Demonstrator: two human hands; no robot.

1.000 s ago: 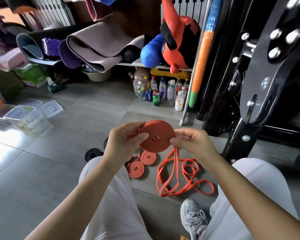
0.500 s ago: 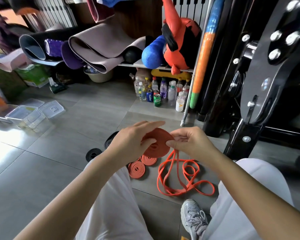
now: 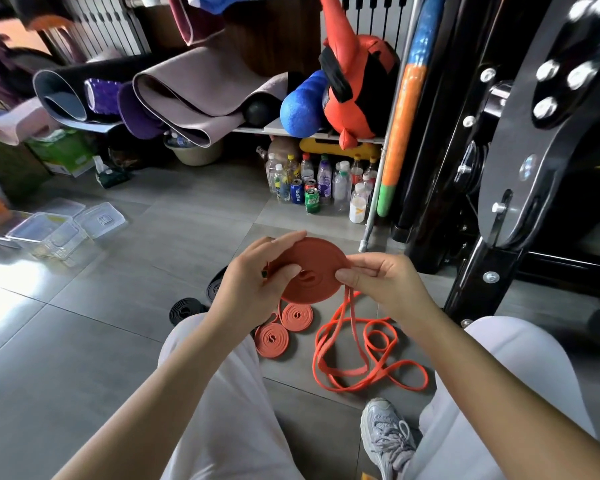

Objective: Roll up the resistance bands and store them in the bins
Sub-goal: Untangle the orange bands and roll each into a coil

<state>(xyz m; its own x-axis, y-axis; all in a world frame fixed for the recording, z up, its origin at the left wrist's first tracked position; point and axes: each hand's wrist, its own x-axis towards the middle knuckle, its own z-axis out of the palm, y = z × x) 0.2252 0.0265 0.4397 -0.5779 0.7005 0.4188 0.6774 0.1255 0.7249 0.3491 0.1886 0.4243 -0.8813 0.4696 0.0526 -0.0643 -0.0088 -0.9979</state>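
Observation:
An orange resistance band roll (image 3: 313, 271) is held flat-on between both hands above the floor. My left hand (image 3: 257, 282) grips its left edge, thumb on the face and fingers behind. My right hand (image 3: 378, 282) pinches its right edge where the loose tail (image 3: 354, 344) hangs down and lies in loops on the tiles. Two small rolled orange bands (image 3: 284, 327) lie on the floor below the roll. Rolled black bands (image 3: 184, 310) lie to the left, partly hidden by my left arm. Clear plastic bins (image 3: 45, 233) stand on the floor at the far left.
Bottles and cans (image 3: 319, 185) stand under a shelf of rolled mats (image 3: 187, 95). A black gym machine frame (image 3: 499, 202) rises at the right. My knees in white trousers and a grey shoe (image 3: 388, 438) fill the foreground.
The roll has turned a little between my hands and more of the tail has wound on. My left hand shifted its fingers across the roll and back to its left edge.

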